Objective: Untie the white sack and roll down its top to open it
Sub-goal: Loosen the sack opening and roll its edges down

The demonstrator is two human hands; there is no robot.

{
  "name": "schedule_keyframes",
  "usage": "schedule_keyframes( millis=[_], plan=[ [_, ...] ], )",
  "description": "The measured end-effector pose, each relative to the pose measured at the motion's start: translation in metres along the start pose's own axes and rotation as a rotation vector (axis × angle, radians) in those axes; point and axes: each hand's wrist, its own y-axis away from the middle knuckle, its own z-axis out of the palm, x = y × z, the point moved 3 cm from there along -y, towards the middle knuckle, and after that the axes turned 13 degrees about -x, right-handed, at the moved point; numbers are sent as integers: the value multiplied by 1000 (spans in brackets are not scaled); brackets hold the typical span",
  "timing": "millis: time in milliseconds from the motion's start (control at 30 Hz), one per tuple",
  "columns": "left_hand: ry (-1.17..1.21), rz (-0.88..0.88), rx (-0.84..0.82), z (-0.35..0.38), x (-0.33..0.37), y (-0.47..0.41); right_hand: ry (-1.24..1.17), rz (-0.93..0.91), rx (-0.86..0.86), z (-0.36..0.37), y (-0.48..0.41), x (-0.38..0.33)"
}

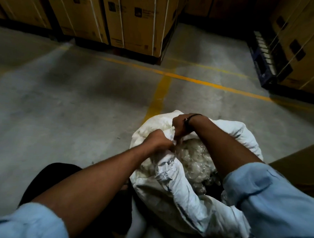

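Observation:
The white sack [174, 188] stands on the floor between my arms, its mouth open and its woven cloth bunched around the rim. Crumpled clear plastic [196, 156] fills the inside. My left hand [159, 140] grips the sack's far-left edge with curled fingers. Right beside it, my right hand [181, 127] grips the same stretch of rim, a dark band on its wrist. Both fists nearly touch. The fingertips are hidden in the folds of cloth.
Tall strapped cardboard boxes [135, 19] line the back wall, more on a blue pallet [263, 57] at the right. Yellow lines [159, 97] cross the concrete floor. A brown carton [298, 166] sits close at my right.

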Motion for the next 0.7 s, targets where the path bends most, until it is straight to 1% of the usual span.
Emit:
schedule_keyframes(
  millis=[67, 100, 133, 200, 233, 267, 300, 333, 367, 400, 433, 467, 500, 567, 600, 633, 700],
  plan=[
    [409, -38, -55, -4, -8, -7, 92, -50, 244, -1, 7, -2],
    [539, -22, -107, -7, -10, -9, 102, -123, 396, 2, 14, -2],
    [638, 14, -203, -10, -11, -8, 136, -194, 560, 9, 20, -4],
    [752, 94, -380, -14, -18, -4, 287, -250, 896, 31, 31, -14],
    [768, 96, -437, -15, -24, -1, 355, -246, 1025, 45, 34, -21],
    [788, 83, -458, -18, -33, -2, 384, -235, 1096, 55, 34, -28],
    [786, 68, -504, -19, -39, -3, 385, -221, 1104, 63, 31, -31],
    [763, 53, -561, -19, -43, -6, 374, -210, 1070, 65, 29, -34],
    [704, 35, -613, -18, -42, -7, 346, -201, 1001, 63, 28, -35],
    [604, 3, -645, -16, -37, -7, 299, -188, 882, 58, 27, -35],
    [470, -56, -627, -13, -32, -5, 250, -145, 717, 52, 27, -35],
    [312, -108, -538, -8, -27, -4, 218, -73, 554, 46, 28, -35],
    [145, -150, -416, -2, -23, -3, 206, -7, 436, 41, 29, -37],
    [-97, -181, -142, 13, -19, 5, 207, 59, 310, 30, 27, -43],
    [-114, -155, -38, 21, -22, 6, 198, 78, 259, 23, 25, -46],
    [-67, -106, 38, 28, -24, 5, 181, 94, 225, 18, 23, -47],
    [142, -34, 96, 27, -29, 0, 128, 124, 222, 10, 20, -44]
  ],
)
